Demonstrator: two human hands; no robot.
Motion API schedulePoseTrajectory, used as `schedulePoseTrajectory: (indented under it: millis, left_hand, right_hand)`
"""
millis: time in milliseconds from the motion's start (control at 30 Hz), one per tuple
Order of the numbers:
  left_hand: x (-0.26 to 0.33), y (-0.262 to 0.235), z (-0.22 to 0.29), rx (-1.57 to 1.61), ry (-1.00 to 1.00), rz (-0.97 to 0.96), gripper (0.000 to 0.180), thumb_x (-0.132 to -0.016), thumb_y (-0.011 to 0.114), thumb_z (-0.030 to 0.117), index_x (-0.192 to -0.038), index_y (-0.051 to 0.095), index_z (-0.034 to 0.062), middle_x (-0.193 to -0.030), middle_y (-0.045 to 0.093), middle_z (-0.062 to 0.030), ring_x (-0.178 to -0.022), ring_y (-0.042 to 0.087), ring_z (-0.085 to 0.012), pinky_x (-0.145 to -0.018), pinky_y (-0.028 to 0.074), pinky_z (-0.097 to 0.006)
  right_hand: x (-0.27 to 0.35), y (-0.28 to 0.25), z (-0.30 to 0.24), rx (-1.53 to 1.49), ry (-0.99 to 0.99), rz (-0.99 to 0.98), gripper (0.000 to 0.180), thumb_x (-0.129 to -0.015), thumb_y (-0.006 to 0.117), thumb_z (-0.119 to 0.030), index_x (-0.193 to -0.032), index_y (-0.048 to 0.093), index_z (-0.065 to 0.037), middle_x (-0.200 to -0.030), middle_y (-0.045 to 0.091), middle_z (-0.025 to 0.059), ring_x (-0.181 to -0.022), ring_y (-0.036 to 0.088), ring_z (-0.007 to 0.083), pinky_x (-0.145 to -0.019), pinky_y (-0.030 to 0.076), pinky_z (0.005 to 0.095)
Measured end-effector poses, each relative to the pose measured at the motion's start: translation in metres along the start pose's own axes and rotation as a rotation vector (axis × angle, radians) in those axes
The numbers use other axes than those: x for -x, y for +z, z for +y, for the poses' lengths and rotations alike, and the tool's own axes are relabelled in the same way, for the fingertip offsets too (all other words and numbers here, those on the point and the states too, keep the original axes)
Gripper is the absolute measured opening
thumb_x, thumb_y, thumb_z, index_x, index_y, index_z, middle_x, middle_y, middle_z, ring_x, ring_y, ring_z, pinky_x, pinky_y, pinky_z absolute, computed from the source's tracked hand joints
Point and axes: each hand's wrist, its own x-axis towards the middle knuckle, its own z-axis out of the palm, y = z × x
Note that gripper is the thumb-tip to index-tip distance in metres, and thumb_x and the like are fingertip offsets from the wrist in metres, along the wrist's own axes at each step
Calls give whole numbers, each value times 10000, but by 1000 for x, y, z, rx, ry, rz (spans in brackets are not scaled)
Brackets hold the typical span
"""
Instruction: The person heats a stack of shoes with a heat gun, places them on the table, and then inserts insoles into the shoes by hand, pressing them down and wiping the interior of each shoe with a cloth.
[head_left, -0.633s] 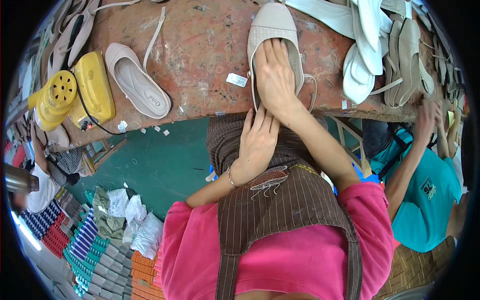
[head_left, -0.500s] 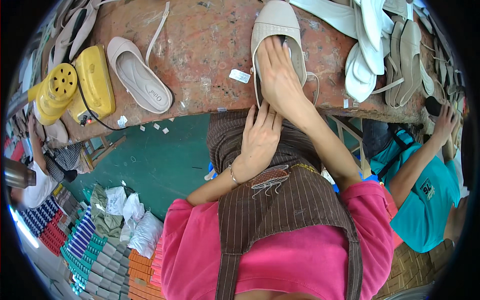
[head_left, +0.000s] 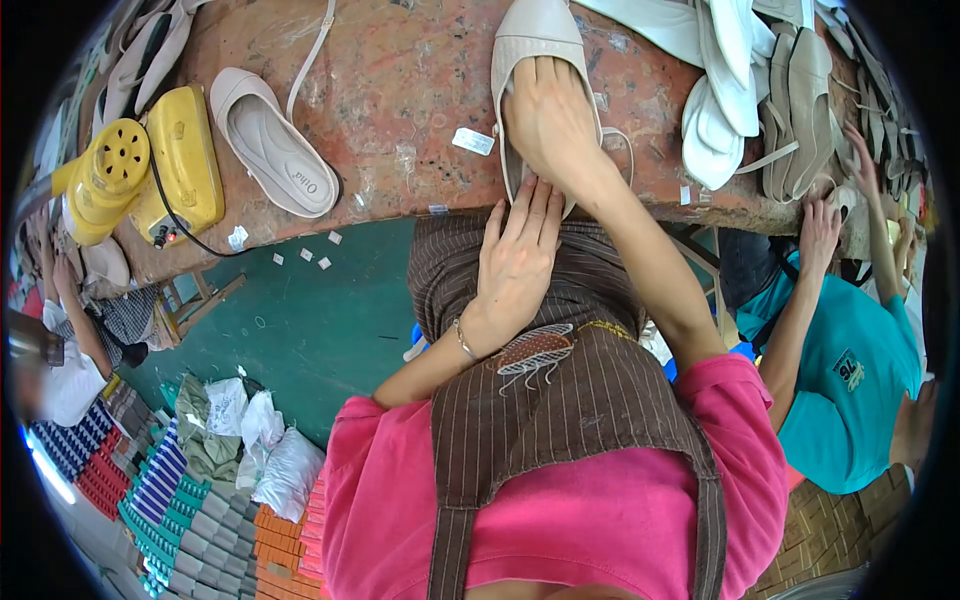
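A beige ballet flat [head_left: 541, 28] with a separate toe cap lies toe-away at the bench's near edge, in front of me. My right hand [head_left: 548, 120] reaches inside it, its fingers stretched flat toward the toe. The fingertips disappear under the upper. At the heel, my left hand [head_left: 517, 255] rests with straight fingers on the shoe's back edge, just below my right wrist; its thumb is hidden. A thin beige strap [head_left: 629, 160] curls out beside the shoe. Farther left sits a second beige flat [head_left: 275, 145], its printed insole showing.
On the left stand a yellow device [head_left: 184, 165] and a yellow vented nozzle [head_left: 107, 180] with a black cable. White insoles [head_left: 714, 140] and taupe shoes [head_left: 802, 120] pile up at right. A co-worker in a teal shirt [head_left: 845, 390] works there. Plastic bags [head_left: 290, 475] lie on the floor.
My right hand's fingers have slid deeper toward the toe, and their tips are now covered. My left hand stays at the heel. The teal-shirted co-worker's arms have shifted.
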Motion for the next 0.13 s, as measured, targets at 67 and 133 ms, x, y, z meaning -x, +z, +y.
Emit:
schedulePoseTrajectory:
  millis: [67,133]
  left_hand:
    - [8,10,-4,1,-22,-118,584,-814,683,140,-1339,501,-43,-1369,511,-191,-1341,419,-339,-1087,352,-479]
    - [9,16,-5,18,-27,-106,629,-809,694,158,-1365,478,-43,-1419,473,-189,-1369,384,-355,-1095,334,-504]
  right_hand:
    - [22,-6,-9,-104,-70,19,578,-768,580,6,-1304,406,137,-1257,504,340,-1193,505,453,-1060,393,486]
    - [40,1,-6,-23,-123,-94,784,-771,598,-21,-1459,243,103,-1497,322,307,-1384,355,444,-1154,291,490]
